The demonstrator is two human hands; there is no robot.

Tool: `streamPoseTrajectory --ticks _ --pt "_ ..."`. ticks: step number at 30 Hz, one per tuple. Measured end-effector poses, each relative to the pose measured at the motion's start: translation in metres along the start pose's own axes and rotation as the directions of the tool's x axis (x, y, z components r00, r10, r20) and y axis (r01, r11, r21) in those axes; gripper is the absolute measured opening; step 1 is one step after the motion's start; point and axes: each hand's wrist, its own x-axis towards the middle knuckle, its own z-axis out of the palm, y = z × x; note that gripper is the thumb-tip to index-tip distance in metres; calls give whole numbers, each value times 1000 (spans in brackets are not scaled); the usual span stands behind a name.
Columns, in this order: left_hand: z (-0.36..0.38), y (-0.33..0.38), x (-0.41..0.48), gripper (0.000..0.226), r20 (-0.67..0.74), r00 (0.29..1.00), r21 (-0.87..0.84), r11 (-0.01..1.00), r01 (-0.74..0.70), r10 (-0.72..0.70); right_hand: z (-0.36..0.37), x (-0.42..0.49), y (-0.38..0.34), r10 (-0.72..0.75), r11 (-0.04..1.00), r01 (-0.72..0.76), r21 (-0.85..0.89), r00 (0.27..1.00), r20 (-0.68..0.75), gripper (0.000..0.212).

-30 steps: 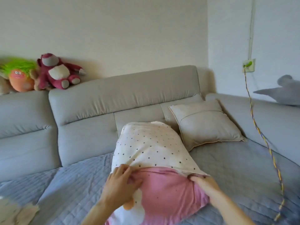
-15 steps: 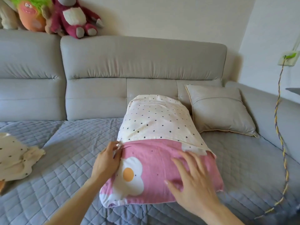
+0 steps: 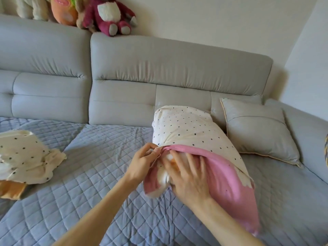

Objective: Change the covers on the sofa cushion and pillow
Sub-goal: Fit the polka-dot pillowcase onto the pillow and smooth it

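Sofa (image 3: 177, 68): it is carrying everything, and you are working on the right half of its quilted seat.
Pillow (image 3: 186, 128): it is lying with its far end against the backrest, just left of the cushion (image 3: 257, 132). Its near left corner was lying flat half a second ago and is now bunching up off the seat.
Covers: the dotted cover (image 3: 177, 121) is sheathing the far half and the pink cover (image 3: 225, 174) is showing on the near half. Their boundary is sitting about where it was.
Loose cover (image 3: 26, 157): a second dotted one is lying crumpled at the seat's left edge.
Right hand (image 3: 188, 176): it has shifted left from the pink middle to that corner. It is pressing there with fingers spread, gripping nothing.
Left hand (image 3: 142, 162): it is still pinching the dotted hem at the pillow's left edge.
Meaning: you are probably working the hem round that corner, though whether on or off I cannot tell. The pillow is looking about half done.
Writing: nothing readable is showing.
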Motion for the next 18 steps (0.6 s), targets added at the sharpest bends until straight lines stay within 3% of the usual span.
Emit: streamPoseTrajectory --ticks 2,4,5,7,8,10,13,15,18 --pt "11 32 0 18 64 997 22 999 -38 37 -9 22 28 94 994 -90 56 993 -71 66" --pt "29 61 -4 20 139 987 42 995 -92 85 -16 45 51 221 975 -219 27 970 -102 47" --pt "41 73 -10 20 186 976 45 992 -121 110 -19 55 62 304 952 -305 -2 949 -84 32" --pt "63 90 -24 19 247 960 12 991 -136 129 -24 69 82 447 889 -453 62 890 93 12" --pt "71 96 -29 19 243 961 -20 991 -131 132 -23 71 87 464 865 -489 111 865 192 16" --pt "76 99 -26 20 213 967 4 990 -141 137 -21 69 92 433 875 -459 155 884 175 22" --pt "69 80 -20 21 217 971 197 970 -141 97 -24 45 85 365 894 -405 193 907 212 18" --pt "65 53 -29 19 262 964 456 874 -167 48 -29 17 79 287 916 -331 225 935 208 19" --pt "55 9 -48 25 262 965 781 586 -215 5 -43 -24 68 207 857 -325 399 928 311 65"
